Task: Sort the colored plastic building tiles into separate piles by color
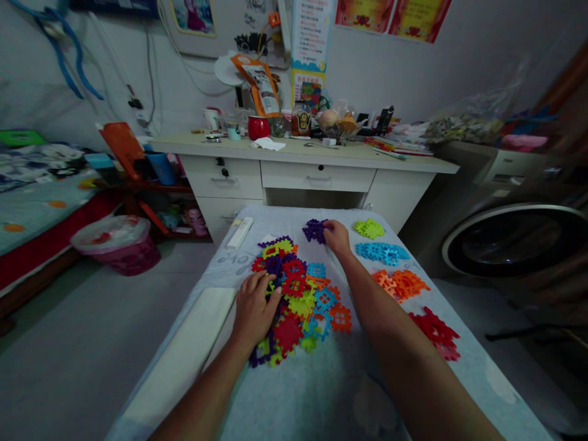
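Note:
A heap of mixed plastic interlocking building pieces (301, 303) in red, purple, blue, orange and yellow-green lies on the cloth-covered table. My left hand (255, 307) rests on the heap's left side, thumb apart from the fingers, touching pieces. My right hand (337, 237) reaches to the far side, its fingertips pinched on a purple piece at a small purple pile (315, 229). Single-colour piles line the right side: yellow-green pieces (369, 228), blue pieces (382, 252), orange pieces (402, 284) and red pieces (436, 332). My right forearm passes close to the orange and red ones.
A white oblong object (240, 233) lies at the table's far left corner. Behind stands a white desk (316, 164) with jars, cups and papers. A washing machine (519, 208) is on the right; a pink lined bin (122, 245) and a bed (50, 196) are on the left.

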Available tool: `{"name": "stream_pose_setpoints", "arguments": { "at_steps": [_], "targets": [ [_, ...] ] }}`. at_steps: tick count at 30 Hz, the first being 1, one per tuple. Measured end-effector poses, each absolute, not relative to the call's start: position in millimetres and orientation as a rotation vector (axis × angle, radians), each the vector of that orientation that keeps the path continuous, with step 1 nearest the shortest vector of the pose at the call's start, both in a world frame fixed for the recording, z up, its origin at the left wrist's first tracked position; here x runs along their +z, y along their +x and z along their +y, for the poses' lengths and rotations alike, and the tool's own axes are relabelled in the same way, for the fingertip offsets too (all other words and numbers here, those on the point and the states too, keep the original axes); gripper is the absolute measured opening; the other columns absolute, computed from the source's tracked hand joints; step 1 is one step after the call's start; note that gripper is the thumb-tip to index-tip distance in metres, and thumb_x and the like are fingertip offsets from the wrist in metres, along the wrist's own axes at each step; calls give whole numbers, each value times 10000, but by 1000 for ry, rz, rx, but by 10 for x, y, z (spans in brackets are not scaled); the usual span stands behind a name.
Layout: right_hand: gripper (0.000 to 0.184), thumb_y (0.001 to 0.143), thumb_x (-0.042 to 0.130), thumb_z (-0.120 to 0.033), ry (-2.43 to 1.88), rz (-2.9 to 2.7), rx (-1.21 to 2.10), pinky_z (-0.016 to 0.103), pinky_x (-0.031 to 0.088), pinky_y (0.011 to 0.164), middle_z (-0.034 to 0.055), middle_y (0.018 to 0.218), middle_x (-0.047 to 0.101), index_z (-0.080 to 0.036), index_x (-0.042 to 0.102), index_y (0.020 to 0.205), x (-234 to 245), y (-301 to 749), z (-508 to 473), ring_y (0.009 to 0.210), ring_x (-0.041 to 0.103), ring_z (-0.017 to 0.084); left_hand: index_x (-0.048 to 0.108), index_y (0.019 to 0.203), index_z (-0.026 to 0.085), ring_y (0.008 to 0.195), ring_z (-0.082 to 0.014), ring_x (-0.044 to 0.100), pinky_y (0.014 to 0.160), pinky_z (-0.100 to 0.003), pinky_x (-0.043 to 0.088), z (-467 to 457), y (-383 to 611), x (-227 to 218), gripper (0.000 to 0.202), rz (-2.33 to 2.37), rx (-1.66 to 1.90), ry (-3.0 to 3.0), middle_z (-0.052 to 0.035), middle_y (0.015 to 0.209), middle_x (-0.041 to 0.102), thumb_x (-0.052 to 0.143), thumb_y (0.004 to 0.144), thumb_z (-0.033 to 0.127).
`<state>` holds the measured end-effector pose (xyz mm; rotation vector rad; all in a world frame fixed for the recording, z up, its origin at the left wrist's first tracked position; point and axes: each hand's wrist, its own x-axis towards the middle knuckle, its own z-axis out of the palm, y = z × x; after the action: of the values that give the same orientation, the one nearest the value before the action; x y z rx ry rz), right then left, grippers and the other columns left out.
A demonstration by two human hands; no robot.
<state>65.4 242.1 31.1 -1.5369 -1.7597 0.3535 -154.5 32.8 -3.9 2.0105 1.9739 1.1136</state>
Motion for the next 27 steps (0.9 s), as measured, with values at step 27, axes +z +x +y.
{"name": "stream_pose_setpoints", "arguments": {
  "at_steps": [27],
  "targets": [
    [214,738,663,-124,-1423,-2315,467,251,467,776,49,894,713,-176,735,933,361,73,2367,838,637,171,602,1149,198,1204,-260,522,1087,-484,392,345,-1582,-46,369,1902,1237,1852,-103,1217,596,444,920,440]
  ]
}}
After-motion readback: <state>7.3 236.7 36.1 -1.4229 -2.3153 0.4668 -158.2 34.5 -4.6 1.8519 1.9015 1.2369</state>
